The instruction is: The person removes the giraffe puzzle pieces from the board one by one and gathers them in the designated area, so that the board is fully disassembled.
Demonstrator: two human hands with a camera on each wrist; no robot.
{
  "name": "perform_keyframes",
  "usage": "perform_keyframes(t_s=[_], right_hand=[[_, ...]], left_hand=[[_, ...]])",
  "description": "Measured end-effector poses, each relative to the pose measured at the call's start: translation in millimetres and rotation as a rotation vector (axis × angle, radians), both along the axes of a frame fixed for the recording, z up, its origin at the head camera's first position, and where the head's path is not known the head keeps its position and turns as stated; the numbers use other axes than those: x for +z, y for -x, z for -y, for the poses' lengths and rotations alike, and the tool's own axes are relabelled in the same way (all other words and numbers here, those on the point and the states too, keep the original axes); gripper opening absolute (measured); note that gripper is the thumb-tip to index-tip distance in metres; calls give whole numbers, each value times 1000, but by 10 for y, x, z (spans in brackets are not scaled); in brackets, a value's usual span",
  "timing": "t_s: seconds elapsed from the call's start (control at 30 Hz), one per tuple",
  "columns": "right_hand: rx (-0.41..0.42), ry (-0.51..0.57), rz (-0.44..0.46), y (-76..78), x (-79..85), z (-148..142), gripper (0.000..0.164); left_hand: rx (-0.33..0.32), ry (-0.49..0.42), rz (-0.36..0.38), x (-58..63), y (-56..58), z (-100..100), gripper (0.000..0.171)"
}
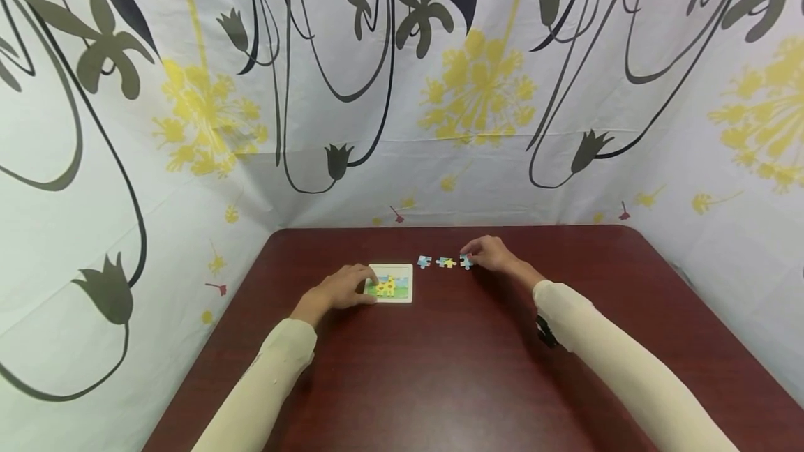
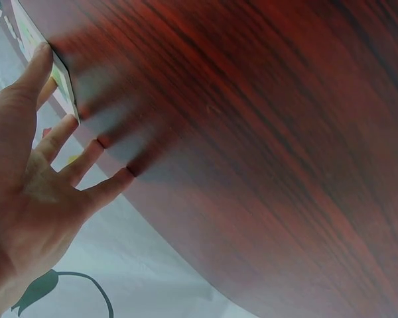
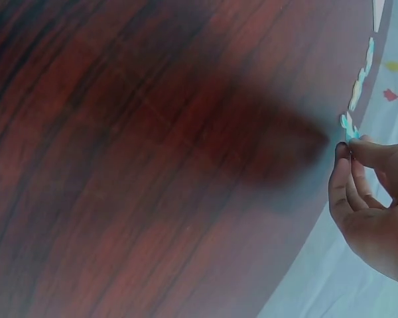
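Observation:
A small white-framed puzzle board (image 1: 402,300) with a yellow giraffe on a green and blue picture lies on the table. My left hand (image 1: 344,287) rests at its left side, thumb at the near edge and index finger over the picture. In the left wrist view, the other fingers (image 2: 86,162) spread straight down to the table. To the board's right, my right hand (image 1: 493,254) pinches a blue jigsaw piece (image 1: 465,263) between thumb and index finger, as the right wrist view also shows. Whether the piece is lifted, I cannot tell.
Between board and right hand lie two loose jigsaw pieces, a blue one (image 1: 423,261) and a blue-and-yellow one (image 1: 447,263). The dark red wooden table (image 1: 402,368) has rounded far corners. A white floral cloth (image 1: 377,180) hangs behind it and at both sides.

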State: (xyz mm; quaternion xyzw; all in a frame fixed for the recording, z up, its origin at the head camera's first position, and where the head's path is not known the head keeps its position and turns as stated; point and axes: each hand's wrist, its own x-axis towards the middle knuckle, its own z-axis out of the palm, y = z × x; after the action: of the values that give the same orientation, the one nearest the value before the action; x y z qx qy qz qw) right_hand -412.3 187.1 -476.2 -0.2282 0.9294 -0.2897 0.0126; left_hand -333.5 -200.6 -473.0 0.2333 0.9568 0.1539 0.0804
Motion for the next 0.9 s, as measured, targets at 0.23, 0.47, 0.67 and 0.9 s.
perform_keyframes(t_s=[0.23,0.47,0.67,0.9], right_hand=[[12,-10,6,-10,-34,58,20],[11,-27,-14,-9,-96,68,20],[29,-10,-48,-17,-122,49,20],[25,14,-71,-20,-95,63,21]], left_hand=[[15,14,-7,-16,18,-4,36],[17,22,2,5,4,-11,37],[8,19,3,10,5,-18,38],[38,20,1,1,26,-14,45]])
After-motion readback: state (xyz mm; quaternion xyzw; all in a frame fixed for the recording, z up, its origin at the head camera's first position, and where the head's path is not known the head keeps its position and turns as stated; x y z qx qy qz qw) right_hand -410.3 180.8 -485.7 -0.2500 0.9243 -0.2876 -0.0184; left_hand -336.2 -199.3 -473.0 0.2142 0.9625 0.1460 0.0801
